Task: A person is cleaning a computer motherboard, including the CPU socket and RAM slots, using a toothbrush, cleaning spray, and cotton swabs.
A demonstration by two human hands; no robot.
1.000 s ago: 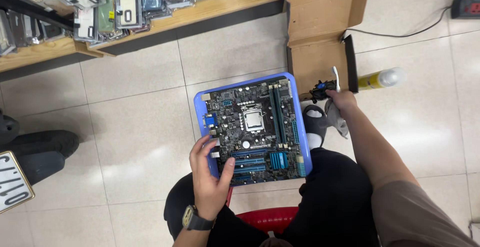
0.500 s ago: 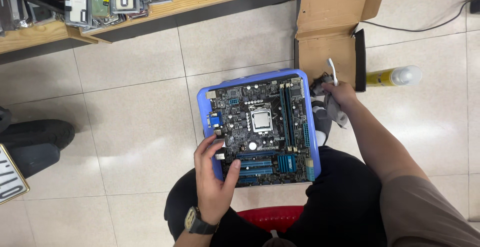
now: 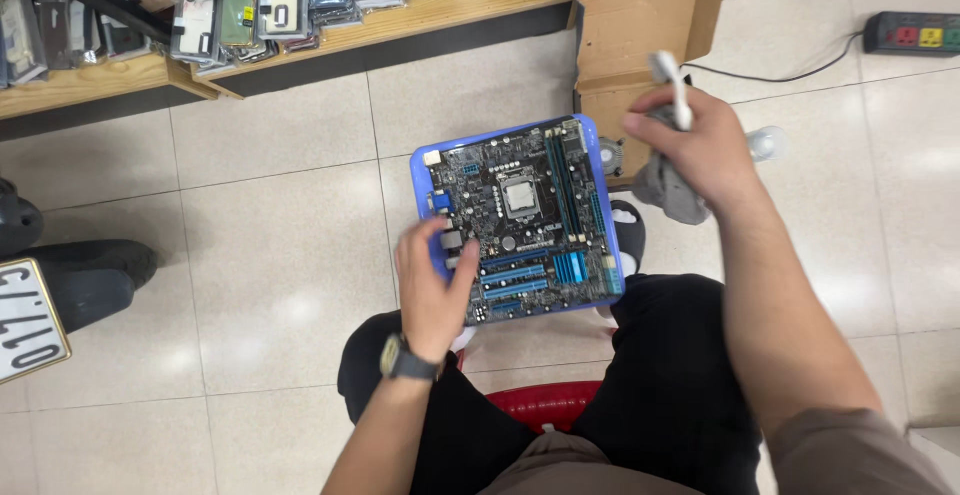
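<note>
The motherboard [image 3: 520, 220] lies flat on a blue tray [image 3: 420, 170] above the person's knees. The left hand [image 3: 432, 280] steadies its left edge, fingers spread flat. Right of the motherboard, the right hand [image 3: 695, 140] grips a grey cloth [image 3: 665, 190] and a white brush handle [image 3: 672, 85], raised clear of it. No cleaning contact is made yet.

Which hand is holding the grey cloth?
The right hand. It holds a grey cloth and a white brush handle up beside the circuit board. The left hand only rests on the board's left edge.
</note>
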